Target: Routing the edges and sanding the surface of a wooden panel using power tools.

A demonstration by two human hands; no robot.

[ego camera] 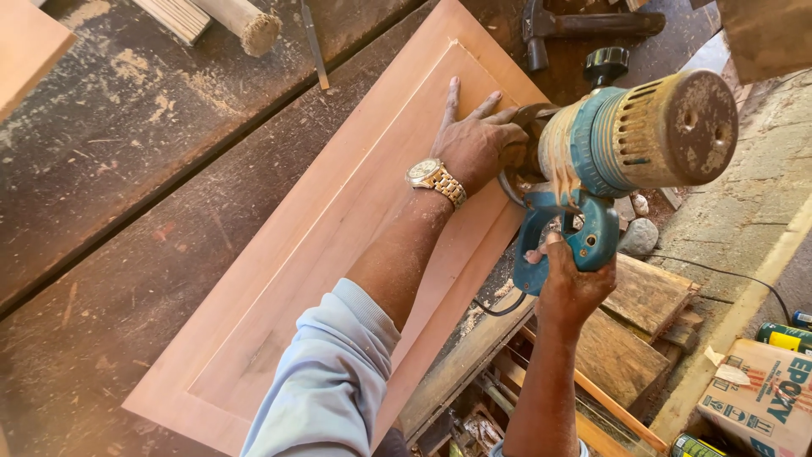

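A long pale wooden panel point(321, 228) with a recessed centre lies diagonally on the dark workbench point(127, 169). My left hand point(478, 140), a metal watch on its wrist, presses flat on the panel near its far right edge, fingers against the power tool's base. My right hand point(571, 283) grips the blue handle of a dusty blue electric router point(626, 140), which sits at the panel's right edge. Its bit is hidden.
A hammer point(584, 25) and a black knob point(606, 61) lie beyond the router. A round wooden post point(241, 21) and a metal strip point(315, 46) lie at the bench's far side. Scrap planks point(626, 338), stones, cans and a cardboard box point(761, 406) sit on the floor at right.
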